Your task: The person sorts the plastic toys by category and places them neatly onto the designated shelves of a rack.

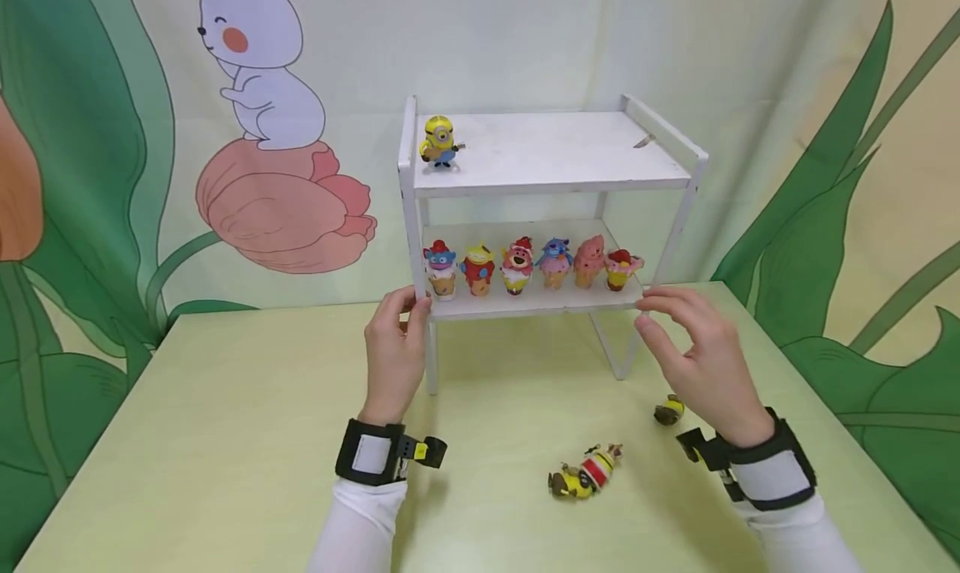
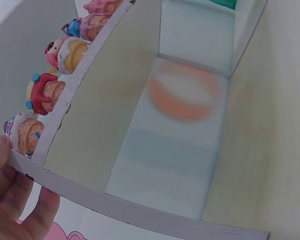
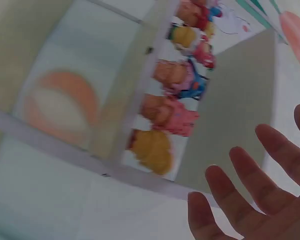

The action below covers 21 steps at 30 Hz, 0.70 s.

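A small white two-tier shelf [image 1: 551, 186] stands on the table. My left hand [image 1: 395, 350] holds its left upright near the lower tier, and in the left wrist view the thumb and fingers [image 2: 42, 215] lie on either side of the frame. By the right upright is my right hand [image 1: 701, 356], fingers spread and loosely bent around nothing; whether a fingertip touches the frame I cannot tell. Several ice-cream-cone figurines [image 1: 517, 266] line the lower tier. On the upper tier, at the left, a yellow minion figurine [image 1: 440, 142] stands upright.
Two minion figurines lie close together on the table, one in red and white stripes [image 1: 597, 468], the other yellow and brown [image 1: 568, 484]. Another figurine [image 1: 669, 410] lies beside the right wrist. Behind the shelf hangs a printed backdrop [image 1: 360, 48].
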Tool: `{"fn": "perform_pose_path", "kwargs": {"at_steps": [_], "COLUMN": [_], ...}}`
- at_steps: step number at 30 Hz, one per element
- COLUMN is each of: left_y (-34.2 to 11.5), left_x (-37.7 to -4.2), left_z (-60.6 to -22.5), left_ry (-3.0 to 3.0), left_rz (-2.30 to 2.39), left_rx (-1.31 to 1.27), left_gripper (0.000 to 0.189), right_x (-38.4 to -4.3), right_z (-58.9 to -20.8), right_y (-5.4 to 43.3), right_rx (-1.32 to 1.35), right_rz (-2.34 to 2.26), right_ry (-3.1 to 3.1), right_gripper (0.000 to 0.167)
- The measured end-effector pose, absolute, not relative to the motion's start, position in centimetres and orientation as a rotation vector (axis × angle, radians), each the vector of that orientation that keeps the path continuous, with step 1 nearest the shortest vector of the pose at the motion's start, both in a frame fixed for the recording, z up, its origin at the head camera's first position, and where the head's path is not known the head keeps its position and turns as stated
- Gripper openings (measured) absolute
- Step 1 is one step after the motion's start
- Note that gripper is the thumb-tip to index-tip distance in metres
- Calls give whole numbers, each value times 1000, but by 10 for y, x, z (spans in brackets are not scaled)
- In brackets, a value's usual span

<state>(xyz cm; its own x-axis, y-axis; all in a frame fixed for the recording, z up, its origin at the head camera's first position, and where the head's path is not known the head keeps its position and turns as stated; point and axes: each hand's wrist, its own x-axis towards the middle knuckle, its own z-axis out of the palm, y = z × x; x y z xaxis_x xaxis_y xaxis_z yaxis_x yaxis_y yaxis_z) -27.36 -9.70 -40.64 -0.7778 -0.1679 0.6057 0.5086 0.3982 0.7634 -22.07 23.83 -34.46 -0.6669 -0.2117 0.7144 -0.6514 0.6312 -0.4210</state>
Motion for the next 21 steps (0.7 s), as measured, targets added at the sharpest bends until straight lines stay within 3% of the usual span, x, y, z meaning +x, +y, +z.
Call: {"fn": "perform_pose_path", "kwargs": {"at_steps": [8,21], "left_y": [-97,-96], "left_x": [-274,-275], "left_z": [-406,-406], "left_ry": [-2039,-2040], "left_rz": [-1408,-1385], "left_rx": [-291,-291], "left_gripper": [27,26], "right_x": [-237,-264], "right_z": [-367,-400], "right_y": [260,300], "right_rx": [632,328], "right_rz": [809,616], "right_ry": [-2521,-3153], "right_gripper": [18,26]}}
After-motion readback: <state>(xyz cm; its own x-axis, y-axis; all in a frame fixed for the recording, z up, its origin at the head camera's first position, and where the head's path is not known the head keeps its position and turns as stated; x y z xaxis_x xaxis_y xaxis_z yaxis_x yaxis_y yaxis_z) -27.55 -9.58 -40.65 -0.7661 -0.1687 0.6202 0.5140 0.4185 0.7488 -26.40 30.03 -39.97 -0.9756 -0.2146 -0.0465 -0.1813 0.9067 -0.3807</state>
